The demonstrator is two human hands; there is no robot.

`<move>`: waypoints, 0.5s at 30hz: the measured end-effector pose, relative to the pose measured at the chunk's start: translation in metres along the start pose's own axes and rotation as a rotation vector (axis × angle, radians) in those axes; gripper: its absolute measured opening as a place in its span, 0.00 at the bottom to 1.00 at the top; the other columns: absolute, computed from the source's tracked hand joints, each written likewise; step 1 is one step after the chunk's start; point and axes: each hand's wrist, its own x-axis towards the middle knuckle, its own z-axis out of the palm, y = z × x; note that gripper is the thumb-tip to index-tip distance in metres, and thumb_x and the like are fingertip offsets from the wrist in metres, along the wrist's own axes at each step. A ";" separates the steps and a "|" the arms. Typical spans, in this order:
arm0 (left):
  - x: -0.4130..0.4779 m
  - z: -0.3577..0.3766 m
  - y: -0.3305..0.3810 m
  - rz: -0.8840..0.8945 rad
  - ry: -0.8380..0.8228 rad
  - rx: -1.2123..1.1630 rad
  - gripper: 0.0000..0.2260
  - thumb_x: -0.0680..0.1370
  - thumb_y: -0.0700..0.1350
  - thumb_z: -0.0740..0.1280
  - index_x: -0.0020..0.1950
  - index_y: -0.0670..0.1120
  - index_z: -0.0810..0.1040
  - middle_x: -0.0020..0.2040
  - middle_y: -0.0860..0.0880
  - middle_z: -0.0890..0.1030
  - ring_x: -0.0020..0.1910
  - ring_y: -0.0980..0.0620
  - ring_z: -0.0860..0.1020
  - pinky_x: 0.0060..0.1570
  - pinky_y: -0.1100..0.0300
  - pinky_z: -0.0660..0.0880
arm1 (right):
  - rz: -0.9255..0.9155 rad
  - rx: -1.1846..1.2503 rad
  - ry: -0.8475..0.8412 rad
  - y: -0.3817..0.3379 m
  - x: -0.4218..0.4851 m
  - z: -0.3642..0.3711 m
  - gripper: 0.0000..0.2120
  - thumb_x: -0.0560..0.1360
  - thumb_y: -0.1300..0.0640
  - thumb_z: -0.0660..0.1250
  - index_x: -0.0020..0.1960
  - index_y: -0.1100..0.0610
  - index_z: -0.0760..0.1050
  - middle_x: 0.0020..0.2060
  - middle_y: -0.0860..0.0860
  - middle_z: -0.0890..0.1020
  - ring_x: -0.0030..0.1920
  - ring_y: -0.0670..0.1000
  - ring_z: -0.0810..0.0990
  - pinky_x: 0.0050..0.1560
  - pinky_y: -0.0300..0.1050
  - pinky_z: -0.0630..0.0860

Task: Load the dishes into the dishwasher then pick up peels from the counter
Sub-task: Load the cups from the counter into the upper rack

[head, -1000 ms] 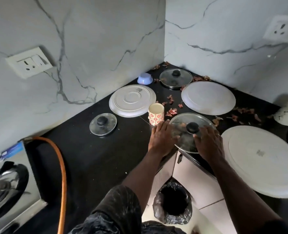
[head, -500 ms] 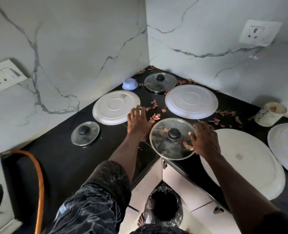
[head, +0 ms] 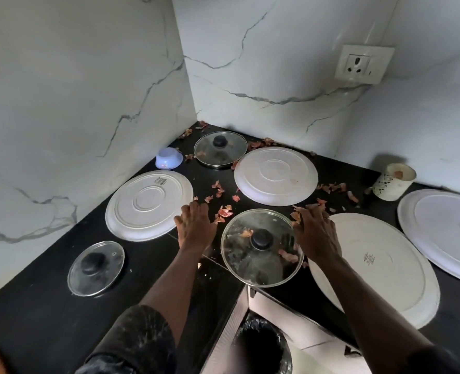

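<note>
Left hand [head: 195,228]: flat on the worktop [head: 48,306], palm down, fingers straight, gripping nothing.
Right hand [head: 316,236]: fingers spread and relaxed, lying over the edge of a large plate [head: 380,268].
Glass lid [head: 261,247]: between the two hands.
Peels [head: 225,211]: scattered just beyond both sets of fingertips, some touching the right fingers, more toward the corner.

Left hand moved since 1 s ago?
Yes. The left hand was on the left rim of the big glass lid; it now lies off it, further left, beside the upturned plate.
</note>
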 end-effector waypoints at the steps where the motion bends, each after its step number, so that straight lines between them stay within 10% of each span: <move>1: 0.000 0.002 0.000 -0.001 0.013 0.013 0.22 0.76 0.57 0.69 0.67 0.50 0.71 0.67 0.47 0.70 0.65 0.44 0.68 0.61 0.45 0.70 | 0.011 0.010 0.009 -0.001 0.002 0.001 0.17 0.77 0.52 0.68 0.65 0.55 0.76 0.65 0.54 0.74 0.67 0.61 0.72 0.62 0.58 0.72; 15: 0.028 -0.014 0.030 -0.152 -0.049 -0.021 0.30 0.72 0.59 0.75 0.66 0.46 0.70 0.65 0.40 0.72 0.65 0.36 0.70 0.60 0.43 0.72 | 0.074 0.004 0.010 0.056 0.049 -0.028 0.20 0.80 0.51 0.67 0.69 0.58 0.73 0.71 0.58 0.70 0.70 0.64 0.70 0.66 0.62 0.70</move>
